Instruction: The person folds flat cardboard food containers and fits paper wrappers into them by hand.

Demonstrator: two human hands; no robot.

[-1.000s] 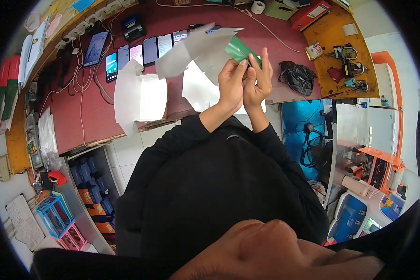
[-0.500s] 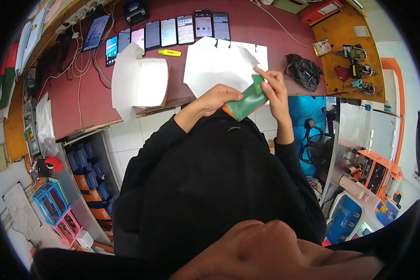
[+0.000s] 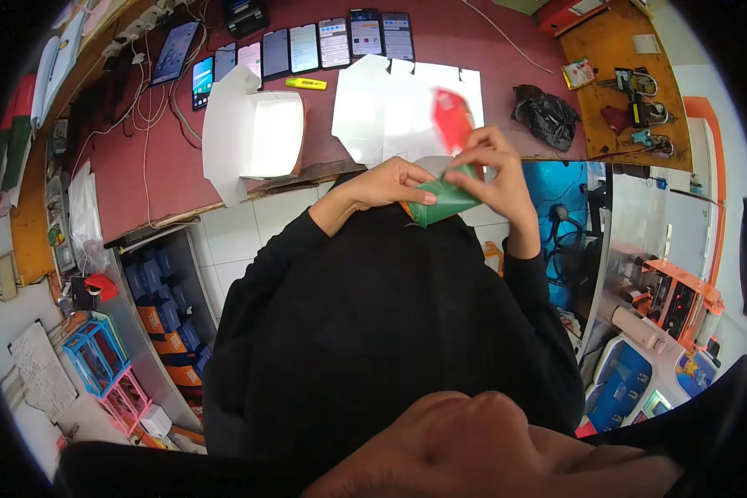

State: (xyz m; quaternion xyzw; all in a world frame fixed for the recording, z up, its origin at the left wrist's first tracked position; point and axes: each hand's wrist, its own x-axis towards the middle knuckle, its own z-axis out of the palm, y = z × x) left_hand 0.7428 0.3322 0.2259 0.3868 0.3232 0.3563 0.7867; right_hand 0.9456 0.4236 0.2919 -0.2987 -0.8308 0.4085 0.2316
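In front of my chest I hold a glossy green piece of printed card [image 3: 445, 202] with an orange corner. My left hand [image 3: 394, 182] pinches its left side, thumb on top. The fingers of my right hand [image 3: 496, 178] are bent and closed on its upper right edge. A red flap-like piece [image 3: 451, 120], smeared by motion, sticks up beyond my right fingers; whether it is joined to the green card I cannot tell. White cut card sheets [image 3: 361, 108] with slots lie on the table just past my hands. Left of them stands a partly folded white carton [image 3: 274, 137].
Several phones [image 3: 305, 47] lie in a row along the back of the red table [image 3: 456, 37]. A yellow highlighter [image 3: 306, 84] lies before them. Cables [image 3: 145, 116] tangle at the left. A crumpled black plastic bag [image 3: 546, 116] sits at the right.
The green card has tilted and lies flatter between my hands. My right hand has gone from extended fingers to a bent grip. A red piece now shows where a pale blurred flap was.
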